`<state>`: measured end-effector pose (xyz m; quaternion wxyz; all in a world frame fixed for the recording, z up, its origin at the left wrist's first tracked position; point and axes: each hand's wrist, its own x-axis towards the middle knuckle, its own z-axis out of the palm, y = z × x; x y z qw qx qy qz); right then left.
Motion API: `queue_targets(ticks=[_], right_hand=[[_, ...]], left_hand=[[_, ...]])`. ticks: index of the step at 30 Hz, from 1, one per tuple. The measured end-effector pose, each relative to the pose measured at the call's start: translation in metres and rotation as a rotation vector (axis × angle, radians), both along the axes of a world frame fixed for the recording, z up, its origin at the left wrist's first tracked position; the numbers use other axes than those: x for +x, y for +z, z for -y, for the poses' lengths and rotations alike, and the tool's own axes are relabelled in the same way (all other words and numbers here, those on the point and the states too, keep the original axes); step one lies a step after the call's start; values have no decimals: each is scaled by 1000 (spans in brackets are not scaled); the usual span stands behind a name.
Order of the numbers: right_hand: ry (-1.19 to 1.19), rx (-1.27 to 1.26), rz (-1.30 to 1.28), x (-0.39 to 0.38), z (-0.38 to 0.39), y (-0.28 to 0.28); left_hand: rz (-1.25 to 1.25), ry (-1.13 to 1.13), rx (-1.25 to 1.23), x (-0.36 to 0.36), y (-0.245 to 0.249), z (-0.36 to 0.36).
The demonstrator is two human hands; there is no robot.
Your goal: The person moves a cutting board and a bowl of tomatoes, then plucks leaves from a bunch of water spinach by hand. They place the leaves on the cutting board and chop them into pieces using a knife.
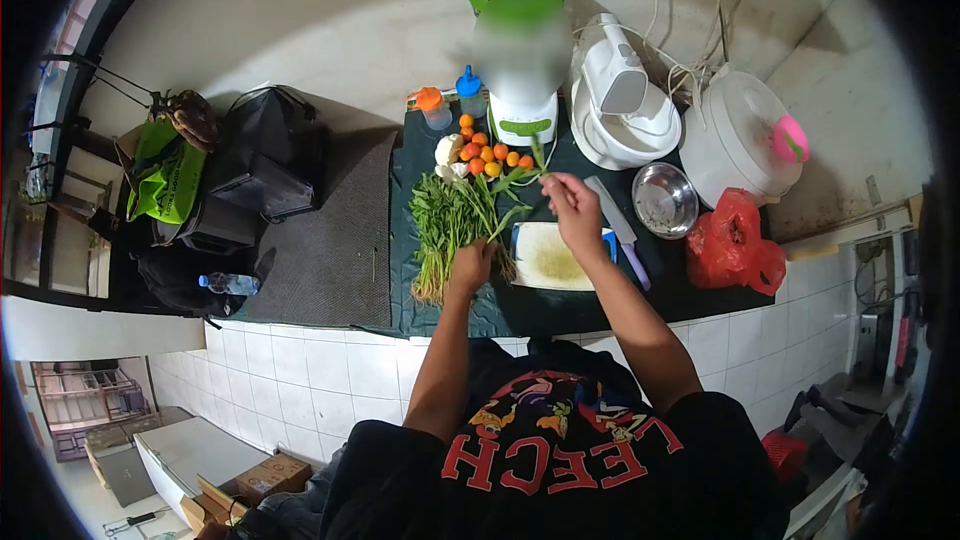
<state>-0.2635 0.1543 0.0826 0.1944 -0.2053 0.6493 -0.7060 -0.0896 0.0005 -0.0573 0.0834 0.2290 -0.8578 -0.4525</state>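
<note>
A heap of leafy greens (440,225), with thin stems and roots toward me, lies on the dark cloth. At its right side my left hand (474,265) is closed around stems of the greens. My right hand (575,208) pinches a leafy sprig (538,162) between thumb and fingers, above the far edge of the cutting board (550,258). To the right of that hand, a knife (615,215) with a purple handle (637,268) lies flat. Small orange and red tomatoes (480,153) are piled beyond the greens, beside a white lumpy vegetable (450,150).
A metal bowl (665,202) and a red plastic bag (735,245) are at the right. Behind stand a green and white appliance (523,120), a white mixer (615,80) and a large white lidded container (740,140). Orange-capped (433,108) and blue-capped (469,90) bottles stand at the back.
</note>
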Motion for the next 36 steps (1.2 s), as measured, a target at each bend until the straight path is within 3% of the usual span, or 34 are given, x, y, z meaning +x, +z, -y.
queue_targets(ticks=[2,4,6,10,12,14,15,19,23,30,36], right_hand=[[-96,-14,-39,-8,-8,10],[-84,-62,23,-12,-17,14],[-63,-50,50,-11,-27,16],[-1,-88,375,-2,-35,1],[20,-49,343,5,-39,-2],[73,31,284,15,-40,-3],[91,-8,224,19,-40,-10],[183,140,51,31,-46,-26],[153,179,-24,40,-55,-35],[110,111,118,44,-68,-64],[151,215,119,43,-78,-53]], left_hand=[[104,105,-85,7,-8,3],[32,139,-171,7,4,-4],[-171,376,-169,8,18,-12],[-218,493,-277,7,29,-9],[-240,479,-350,2,41,-9],[-134,193,367,-7,69,-19],[-192,90,604,-15,78,-26],[-250,276,1185,-34,115,-59],[-163,207,1167,-33,108,-60],[-114,119,947,-30,107,-72],[-62,171,1132,-24,112,-77]])
